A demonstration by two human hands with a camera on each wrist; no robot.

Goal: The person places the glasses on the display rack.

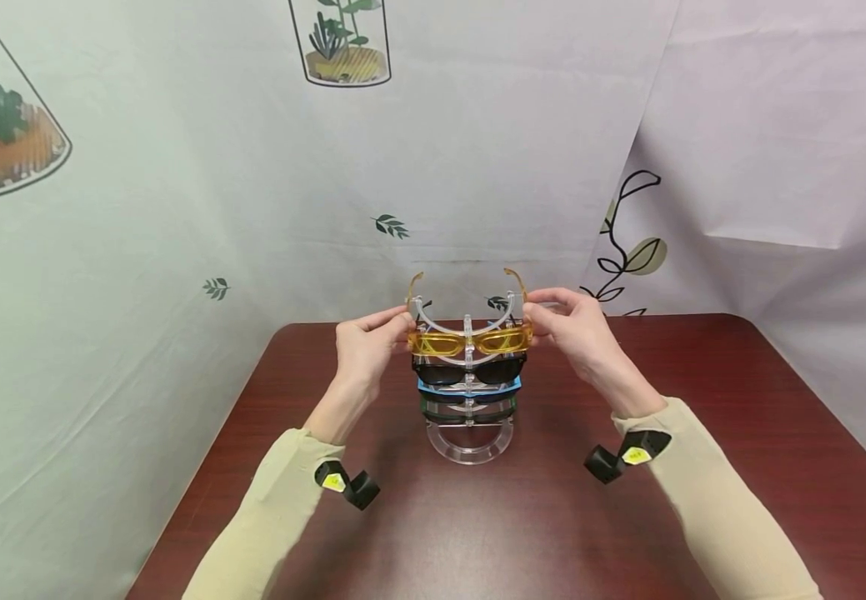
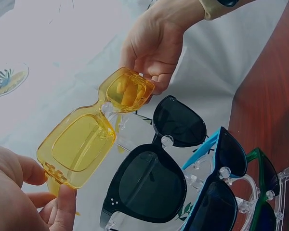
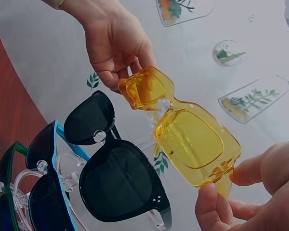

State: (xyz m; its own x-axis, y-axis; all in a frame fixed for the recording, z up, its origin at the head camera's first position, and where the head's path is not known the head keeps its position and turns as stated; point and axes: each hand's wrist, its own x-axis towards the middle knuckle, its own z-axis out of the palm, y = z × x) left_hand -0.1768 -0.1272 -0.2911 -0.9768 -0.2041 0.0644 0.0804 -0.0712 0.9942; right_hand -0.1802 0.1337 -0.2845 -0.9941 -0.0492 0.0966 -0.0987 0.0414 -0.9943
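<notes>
A pair of yellow sunglasses sits at the top of a clear display stand, its temples spread toward the wall. My left hand pinches the left temple near the hinge, thumb and fingers on either side. On the opposite temple, my right hand does the same. In the left wrist view, the clear nose peg of the stand meets the bridge of the yellow sunglasses. Below them hang black sunglasses, blue-framed sunglasses and green-framed sunglasses, one under another.
The stand rests on a dark red wooden table, toward its far edge. Behind the table hangs a pale cloth printed with plants and jars. A black wrist camera is strapped to the left sleeve, another camera to the right.
</notes>
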